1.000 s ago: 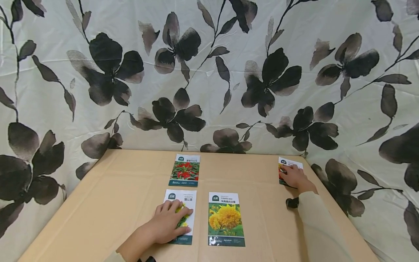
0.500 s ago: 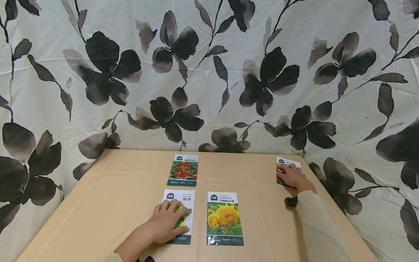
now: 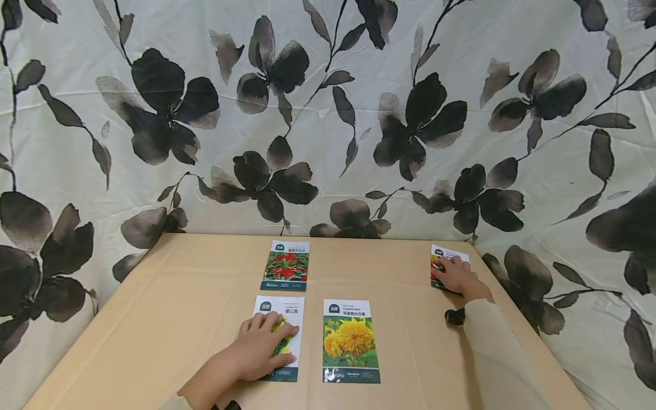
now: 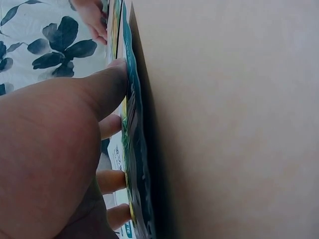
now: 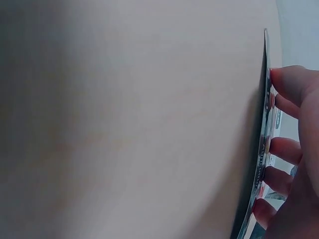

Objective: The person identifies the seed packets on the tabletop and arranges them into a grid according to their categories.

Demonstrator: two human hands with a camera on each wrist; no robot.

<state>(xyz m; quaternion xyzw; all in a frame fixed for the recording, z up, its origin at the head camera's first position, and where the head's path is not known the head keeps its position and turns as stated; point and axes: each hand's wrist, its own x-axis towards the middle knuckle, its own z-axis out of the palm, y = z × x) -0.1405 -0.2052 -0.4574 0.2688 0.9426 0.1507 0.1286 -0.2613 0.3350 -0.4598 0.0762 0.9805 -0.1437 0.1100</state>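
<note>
My left hand [image 3: 261,350] rests with spread fingers on a white seed packet [image 3: 292,370] that has yellow flowers and a dark teal bottom band. In the left wrist view the thumb and fingertips touch the face of this packet [image 4: 134,129], which lies on the table. At the table's far right, my right hand [image 3: 456,276] presses its fingertips on another seed packet [image 3: 451,250] with a red and yellow picture, partly covered by the hand. The right wrist view has the fingertips touching that packet's face [image 5: 264,144], its edge slightly raised off the table.
A sunflower seed packet [image 3: 351,341] lies just right of the left-hand packet. Behind that one is a packet with red flowers [image 3: 285,265]. The light brown table [image 3: 384,273] ends at a white curtain [image 3: 353,176] printed with dark flowers.
Both hands keep their places on their packets. Only the head view has shifted very slightly, so everything appears a little farther left.
</note>
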